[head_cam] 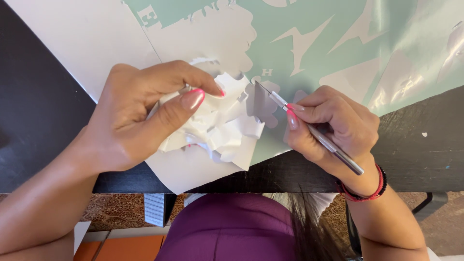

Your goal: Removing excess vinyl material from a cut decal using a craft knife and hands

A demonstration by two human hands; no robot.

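My left hand (pixel 145 111) grips a crumpled wad of white peeled vinyl scrap (pixel 220 128), pinched between thumb and fingers over the sheet's near edge. A thin silver weeding tool (pixel 314 135) sits in my right hand (pixel 333 130) like a pen, its fine point touching the sheet just right of the wad. Under both hands lies a large vinyl sheet (pixel 338 43), mint green with white backing exposed in cut-out shapes. A red and black bead bracelet (pixel 369 191) circles my right wrist.
The sheet rests on a black table (pixel 43 111), and its near corner hangs over the table's front edge. Below the edge are my purple top (pixel 227 227), a patterned floor (pixel 116 210) and an orange surface (pixel 125 249).
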